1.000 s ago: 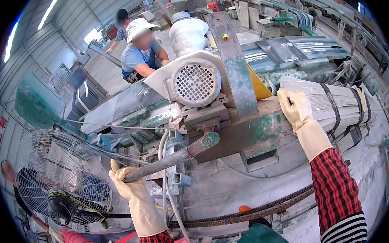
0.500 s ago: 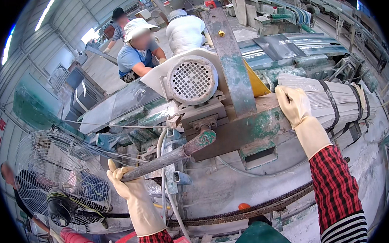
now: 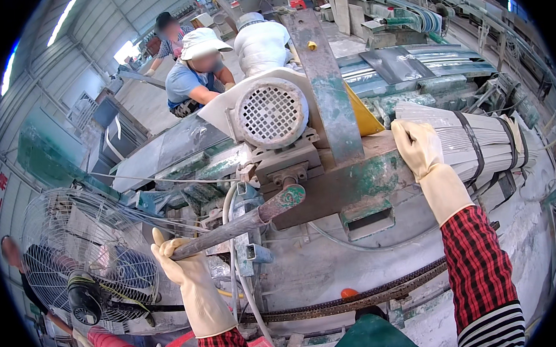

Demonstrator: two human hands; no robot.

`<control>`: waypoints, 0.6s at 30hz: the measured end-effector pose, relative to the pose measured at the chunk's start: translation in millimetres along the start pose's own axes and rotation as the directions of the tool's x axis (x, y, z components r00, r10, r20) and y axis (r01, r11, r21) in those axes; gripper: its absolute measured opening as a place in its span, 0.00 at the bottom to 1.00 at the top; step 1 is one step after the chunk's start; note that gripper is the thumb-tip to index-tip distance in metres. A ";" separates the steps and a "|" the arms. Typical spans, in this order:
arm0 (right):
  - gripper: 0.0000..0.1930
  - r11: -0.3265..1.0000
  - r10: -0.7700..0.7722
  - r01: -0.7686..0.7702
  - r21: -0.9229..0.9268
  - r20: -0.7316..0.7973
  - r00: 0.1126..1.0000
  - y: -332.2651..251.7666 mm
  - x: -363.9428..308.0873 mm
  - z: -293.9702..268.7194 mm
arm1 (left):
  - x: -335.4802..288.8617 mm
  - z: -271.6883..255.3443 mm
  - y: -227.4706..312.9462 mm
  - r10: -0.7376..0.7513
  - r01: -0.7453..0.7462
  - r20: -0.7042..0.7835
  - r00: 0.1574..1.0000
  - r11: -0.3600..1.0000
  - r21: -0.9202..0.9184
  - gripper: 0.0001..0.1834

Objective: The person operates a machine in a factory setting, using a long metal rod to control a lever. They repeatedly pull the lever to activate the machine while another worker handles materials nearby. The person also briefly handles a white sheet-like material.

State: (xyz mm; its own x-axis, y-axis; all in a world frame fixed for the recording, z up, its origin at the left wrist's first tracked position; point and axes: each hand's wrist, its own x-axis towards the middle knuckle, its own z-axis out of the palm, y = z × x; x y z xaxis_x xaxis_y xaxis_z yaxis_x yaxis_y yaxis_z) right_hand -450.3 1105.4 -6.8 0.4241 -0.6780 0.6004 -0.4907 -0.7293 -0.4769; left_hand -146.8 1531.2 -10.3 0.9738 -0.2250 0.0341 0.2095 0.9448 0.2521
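My left hand [image 3: 188, 268], in a cream rubber glove, is wrapped round the lower end of a worn metal lever [image 3: 231, 235], with one finger sticking up past it. The lever slants up to a joint below a motor [image 3: 272, 113] with a round grille. At the right, my right hand [image 3: 419, 147], gloved the same way, is closed over the end of a heavy steel beam [image 3: 367, 182] with chipped green paint. Its fingertips are hidden behind the edge. Beside that hand lies a strapped bundle of thin grey strips [image 3: 444, 135].
A caged fan [image 3: 85, 255] stands at the left, with a person behind it. Across the machine a person in a white hat [image 3: 196, 80] bends forward; another is farther back. A drive chain [image 3: 362, 297] runs below the beam. Hoses [image 3: 234, 259] hang near the lever.
The whole view has shifted very slightly. Both hands keep their holds, and the lever stays at nearly the same angle. The person in the white hat has lowered their head a little.
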 end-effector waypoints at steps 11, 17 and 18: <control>0.13 0.998 -0.019 0.018 0.056 0.015 1.000 -2.3 2.5 -1.6 | 9.7 -3.3 6.0 -0.039 0.033 -0.069 0.997 0.996 -0.082 0.17; 0.12 0.998 -0.050 0.051 0.032 -0.029 0.998 -4.3 1.4 -1.4 | 12.4 18.3 -1.5 0.073 -0.087 -0.177 0.981 0.994 -0.069 0.17; 0.12 0.999 -0.047 0.047 0.014 -0.035 0.998 -3.3 0.4 -0.7 | 13.6 14.3 0.3 0.057 -0.070 -0.140 0.988 0.994 -0.088 0.17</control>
State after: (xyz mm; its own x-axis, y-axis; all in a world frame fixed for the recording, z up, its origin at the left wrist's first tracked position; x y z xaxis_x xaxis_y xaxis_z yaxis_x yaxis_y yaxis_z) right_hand -449.0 1107.6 -4.6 0.4198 -0.6397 0.6439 -0.4598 -0.7616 -0.4568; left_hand -134.8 1525.0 4.0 0.9870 -0.1349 -0.0874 0.1477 0.9754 0.1633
